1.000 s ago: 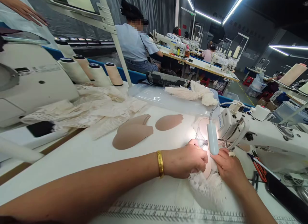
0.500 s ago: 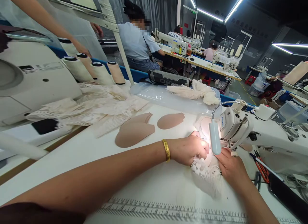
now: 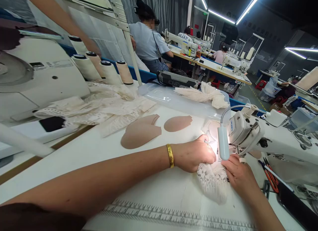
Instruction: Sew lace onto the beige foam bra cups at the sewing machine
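Observation:
White lace fabric (image 3: 213, 186) hangs over the table towards me at the needle area of a white sewing machine (image 3: 260, 131). My left hand (image 3: 197, 154), below a gold bracelet (image 3: 170, 156), is closed on the lace left of the needle. My right hand (image 3: 238, 171) presses its fingers together on the fabric's right edge, close to the presser foot. A small lamp (image 3: 223, 143) on a bendy neck lights the work and covers part of it. Beige cup pads (image 3: 140, 136) lie to the left, with a single cup pad (image 3: 178, 123) beside them.
Lace pieces (image 3: 109, 108) are heaped at left before several thread cones (image 3: 106, 72). A clear plastic lid (image 3: 159, 95) bears more cloth (image 3: 206, 93). Orange-handled scissors (image 3: 271, 178) and a black phone-like slab (image 3: 298, 204) lie right. A printed ruler (image 3: 174, 217) runs along the front. Another person's arm (image 3: 67, 22) reaches in.
The camera view has shifted slightly. My hands stay at the fabric with little movement, and the lace below them hangs a bit more spread. The other person's arm at upper left has moved.

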`<state>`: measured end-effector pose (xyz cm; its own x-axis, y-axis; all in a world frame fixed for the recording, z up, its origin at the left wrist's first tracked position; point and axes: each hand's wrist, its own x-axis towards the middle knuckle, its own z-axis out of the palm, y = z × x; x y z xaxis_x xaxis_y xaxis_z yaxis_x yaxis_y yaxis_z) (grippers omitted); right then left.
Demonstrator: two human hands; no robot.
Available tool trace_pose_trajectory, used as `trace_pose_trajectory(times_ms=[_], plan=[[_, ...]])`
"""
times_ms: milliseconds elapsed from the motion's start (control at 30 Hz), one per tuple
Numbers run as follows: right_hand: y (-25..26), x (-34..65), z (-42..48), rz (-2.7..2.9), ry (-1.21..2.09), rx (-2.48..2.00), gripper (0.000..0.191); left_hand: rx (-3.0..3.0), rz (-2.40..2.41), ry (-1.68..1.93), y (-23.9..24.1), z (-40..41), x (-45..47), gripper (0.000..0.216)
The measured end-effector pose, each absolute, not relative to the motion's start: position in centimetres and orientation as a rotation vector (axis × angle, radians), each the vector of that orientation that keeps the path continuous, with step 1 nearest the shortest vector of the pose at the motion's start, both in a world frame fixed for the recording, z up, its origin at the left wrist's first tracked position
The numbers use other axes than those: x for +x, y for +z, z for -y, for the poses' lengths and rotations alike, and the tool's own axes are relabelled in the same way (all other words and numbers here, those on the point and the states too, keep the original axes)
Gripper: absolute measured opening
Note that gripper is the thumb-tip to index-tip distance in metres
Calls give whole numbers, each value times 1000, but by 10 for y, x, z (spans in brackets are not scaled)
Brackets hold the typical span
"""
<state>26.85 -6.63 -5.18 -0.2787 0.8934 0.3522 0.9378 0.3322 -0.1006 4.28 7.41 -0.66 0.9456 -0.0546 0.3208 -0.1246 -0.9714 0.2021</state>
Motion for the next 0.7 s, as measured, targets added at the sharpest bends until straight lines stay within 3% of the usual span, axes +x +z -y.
trace_pose_trajectory(times_ms=[333, 700], plan=[[-48, 268, 65, 2072, -345, -1668, 35, 2825, 29, 431, -12, -88, 50, 24], [-44, 267, 67, 2026, -299, -1576, 29, 2839, 38, 431, -15, -88, 47, 25]])
